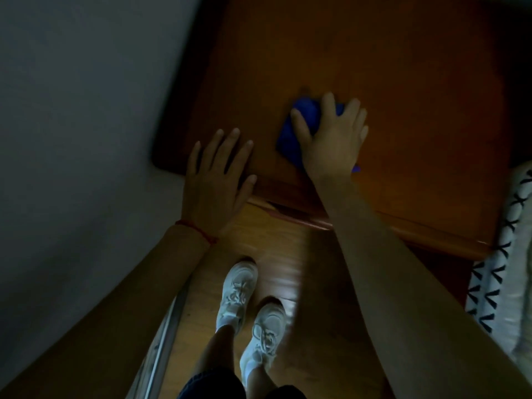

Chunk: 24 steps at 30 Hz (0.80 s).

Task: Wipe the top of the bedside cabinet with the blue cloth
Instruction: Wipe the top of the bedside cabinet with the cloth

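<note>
Shoes: two white laced trainers (243,300) stand on the floor at the bottom of the view, the left one a little ahead of the right.
Floor: light wooden boards (290,249) run from the feet up to the foot of the cabinet.
Rail: a pale metal strip (165,341) slants along the left of the floor, beside the wall.
Bedding: white cloth with a dark arrow pattern (495,286) lies along the right edge, just beside the cabinet.
Left wrist: a thin red string (198,229) circles it.
Left hand: the left hand (214,180) lies flat with fingers straight and spread wide, holding nothing; it rests on the near left corner of the cabinet top, fingertips pointing away.
Right hand: the right hand (334,136) presses palm-down on the cloth, fingers spread and curved over the bunched fabric; whether the thumb tucks under it cannot be told.
Cloth: the blue cloth (299,122) sits crumpled on the cabinet top, toward its near middle, mostly under the right hand, with a small blue tip showing by the wrist.
Cabinet: the reddish-brown wooden cabinet (388,61) fills the upper right, its rounded front edge facing the feet.
Wall: a plain grey wall (72,96) fills the left side.
</note>
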Each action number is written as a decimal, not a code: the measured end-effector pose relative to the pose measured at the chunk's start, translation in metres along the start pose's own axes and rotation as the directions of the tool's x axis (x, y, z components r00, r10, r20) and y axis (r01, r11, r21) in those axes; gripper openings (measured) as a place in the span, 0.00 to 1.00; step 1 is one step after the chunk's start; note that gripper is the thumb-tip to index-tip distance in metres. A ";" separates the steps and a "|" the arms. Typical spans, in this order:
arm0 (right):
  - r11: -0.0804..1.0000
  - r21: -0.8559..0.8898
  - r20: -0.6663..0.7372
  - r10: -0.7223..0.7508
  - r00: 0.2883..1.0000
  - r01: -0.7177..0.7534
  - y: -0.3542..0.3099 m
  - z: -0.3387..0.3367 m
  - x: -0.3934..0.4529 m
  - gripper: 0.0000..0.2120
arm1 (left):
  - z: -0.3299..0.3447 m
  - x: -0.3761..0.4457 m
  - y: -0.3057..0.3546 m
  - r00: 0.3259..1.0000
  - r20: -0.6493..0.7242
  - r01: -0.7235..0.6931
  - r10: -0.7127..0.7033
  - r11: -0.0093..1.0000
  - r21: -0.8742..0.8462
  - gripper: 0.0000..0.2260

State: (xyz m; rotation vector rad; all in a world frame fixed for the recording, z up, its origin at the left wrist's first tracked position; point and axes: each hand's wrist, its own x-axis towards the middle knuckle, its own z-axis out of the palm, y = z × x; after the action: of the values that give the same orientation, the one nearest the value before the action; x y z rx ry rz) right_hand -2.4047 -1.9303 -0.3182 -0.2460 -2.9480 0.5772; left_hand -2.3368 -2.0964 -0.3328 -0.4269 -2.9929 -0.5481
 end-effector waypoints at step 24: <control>0.984 0.095 0.118 -0.162 0.980 0.151 0.013 0.001 0.064 0.21 | 0.012 0.091 -0.013 0.998 0.036 0.056 -0.059 0.995 0.078 0.21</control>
State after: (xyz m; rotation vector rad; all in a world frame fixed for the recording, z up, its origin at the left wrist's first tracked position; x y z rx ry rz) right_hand -2.4656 -1.9074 -0.3178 0.0330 -3.0160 0.7192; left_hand -2.4282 -2.0806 -0.3376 -0.3507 -3.0593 -0.4317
